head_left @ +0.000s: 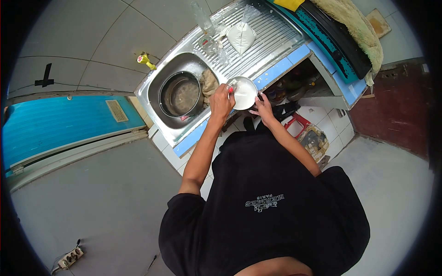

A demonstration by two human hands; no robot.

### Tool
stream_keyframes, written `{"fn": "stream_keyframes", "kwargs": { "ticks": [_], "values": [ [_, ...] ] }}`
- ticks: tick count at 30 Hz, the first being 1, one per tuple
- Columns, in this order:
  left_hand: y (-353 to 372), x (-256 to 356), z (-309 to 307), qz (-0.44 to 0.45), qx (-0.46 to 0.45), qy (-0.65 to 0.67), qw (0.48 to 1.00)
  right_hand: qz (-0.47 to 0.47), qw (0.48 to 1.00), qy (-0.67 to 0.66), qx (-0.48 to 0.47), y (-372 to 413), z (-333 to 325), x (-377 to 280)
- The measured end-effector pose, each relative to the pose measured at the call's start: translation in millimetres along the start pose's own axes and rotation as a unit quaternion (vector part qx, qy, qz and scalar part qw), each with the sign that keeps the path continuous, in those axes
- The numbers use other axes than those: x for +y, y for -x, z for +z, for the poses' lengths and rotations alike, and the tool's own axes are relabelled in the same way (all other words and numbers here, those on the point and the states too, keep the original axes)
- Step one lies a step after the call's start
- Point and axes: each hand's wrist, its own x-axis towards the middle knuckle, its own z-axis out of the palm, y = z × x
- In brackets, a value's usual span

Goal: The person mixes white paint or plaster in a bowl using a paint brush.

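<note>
Far out to the left of the left hand, low on the floor, lies a power strip [69, 257], and above it runs a blue panel [60, 122]. Closer in, still to the left of the hands, a yellow tap [145, 60] sits on the wall at the corner of the steel sink [154, 83]. A dark round pot [180, 94] stands in the basin. A crumpled cloth [210, 83] lies at the basin's edge, just beside the left hand. The left hand [222, 101] is closed on the left rim of a white bowl [245, 93], thumb over the edge, holding it above the front edge of the counter. The right hand [263, 108] is apart from the left, at the bowl's lower right side. Its fingers reach the rim, but whether they grip it cannot be told. Beyond both hands, on the ribbed draining board [271, 34], stand a glass [209, 44] and a clear bottle [201, 16], with a plastic bag of white stuff [241, 37] just to their right. Below the right hand, under the counter, there is a red object [297, 124]. Far to the right of the hands, a shaggy towel [354, 23] hangs over a dark edge.
</note>
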Motion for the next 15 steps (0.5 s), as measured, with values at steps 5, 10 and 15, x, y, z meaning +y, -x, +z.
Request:
{"fn": "stream_keyframes", "kwargs": {
  "ticks": [5,10,15],
  "values": [
    [2,-5,8,0.045,-0.020,0.012,0.999,-0.003,1.000,-0.011,-0.010,-3,-2,3],
    [4,-4,23,0.098,-0.062,0.062,0.991,-0.001,1.000,-0.012,-0.016,-5,-3,3],
    [7,-5,8,0.107,-0.171,0.111,0.973,-0.001,1.000,-0.008,-0.009,-5,-2,3]
  ]
}}
